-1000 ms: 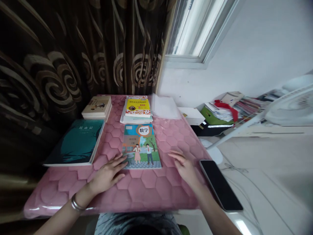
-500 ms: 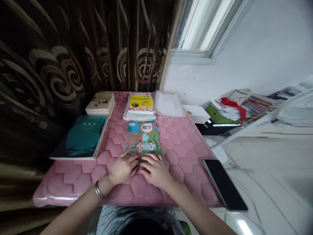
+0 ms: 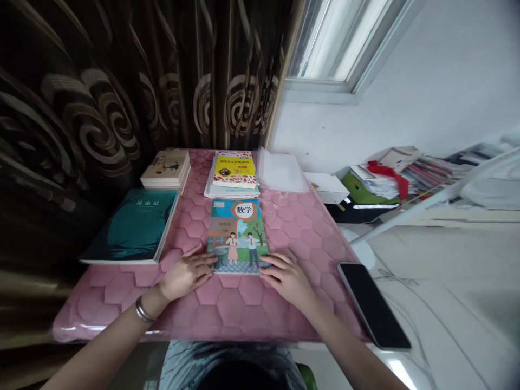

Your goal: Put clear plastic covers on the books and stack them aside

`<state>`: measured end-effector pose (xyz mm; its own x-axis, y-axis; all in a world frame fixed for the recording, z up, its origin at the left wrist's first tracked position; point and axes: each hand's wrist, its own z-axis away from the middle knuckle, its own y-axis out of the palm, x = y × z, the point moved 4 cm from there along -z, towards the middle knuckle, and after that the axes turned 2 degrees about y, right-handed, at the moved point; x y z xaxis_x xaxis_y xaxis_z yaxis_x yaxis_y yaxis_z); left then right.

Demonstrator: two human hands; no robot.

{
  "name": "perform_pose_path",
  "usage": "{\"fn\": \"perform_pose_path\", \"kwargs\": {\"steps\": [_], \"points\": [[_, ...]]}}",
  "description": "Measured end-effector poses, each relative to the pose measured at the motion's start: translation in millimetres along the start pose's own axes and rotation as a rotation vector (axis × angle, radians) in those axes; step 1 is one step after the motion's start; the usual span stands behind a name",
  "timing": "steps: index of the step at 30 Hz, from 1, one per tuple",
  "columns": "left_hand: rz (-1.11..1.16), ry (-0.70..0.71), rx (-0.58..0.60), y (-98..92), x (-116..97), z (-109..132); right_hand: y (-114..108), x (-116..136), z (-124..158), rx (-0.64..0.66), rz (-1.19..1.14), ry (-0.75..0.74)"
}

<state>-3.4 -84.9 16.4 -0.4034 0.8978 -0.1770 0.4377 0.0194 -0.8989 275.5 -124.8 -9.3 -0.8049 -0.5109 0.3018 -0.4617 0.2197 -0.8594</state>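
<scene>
A math textbook [image 3: 236, 236] with two cartoon figures on its cover lies flat on the pink padded tablecloth [image 3: 231, 319]. My left hand [image 3: 190, 272], with a silver bangle at the wrist, rests at the book's lower left edge, fingers stretched out. At the lower right edge is my right hand [image 3: 286, 276], its fingers also extended and the tips touching the cover's border. Neither hand grips the book. Just beyond it is a pile of books topped by a yellow and white book [image 3: 234, 169].
On the left lie a large teal book [image 3: 136, 225] and a stack of small tan books [image 3: 166, 168]. Clear plastic sheets [image 3: 282, 171] lie at the back right. A black-screened tablet or phone [image 3: 374, 305] sits on the right edge, near a white lamp stand [image 3: 398, 216].
My hands have moved apart, from together over the book's bottom edge to its two lower sides. The lower cover is now uncovered. The book has stayed in about the same place.
</scene>
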Motion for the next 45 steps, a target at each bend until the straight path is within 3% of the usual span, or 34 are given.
{"fn": "perform_pose_path", "kwargs": {"steps": [8,13,19,22,26,36,40,45], "points": [[0.034,-0.033,-0.045,6.9,5,6,-6,1,6,0.042,0.07,-0.024],[0.038,-0.118,-0.062,8.8,-2,5,-7,17,2,0.021,0.123,-0.01],[-0.106,-0.052,-0.085,23.7,-18,-17,18,60,-27,0.028,0.133,-0.109],[-0.129,-0.027,-0.087,26.5,-21,-23,29,68,-40,0.008,0.144,-0.189],[-0.084,-0.033,-0.098,20.8,-18,-18,28,58,-39,0.0,0.125,-0.199],[0.024,-0.04,-0.072,5.2,1,4,-10,1,8,-0.066,0.106,0.026],[0.069,-0.055,-0.055,4.2,1,1,-11,-5,13,-0.12,0.058,0.008],[0.155,-0.136,-0.021,4.5,3,4,-15,-8,14,-0.081,-0.006,0.004]]}}
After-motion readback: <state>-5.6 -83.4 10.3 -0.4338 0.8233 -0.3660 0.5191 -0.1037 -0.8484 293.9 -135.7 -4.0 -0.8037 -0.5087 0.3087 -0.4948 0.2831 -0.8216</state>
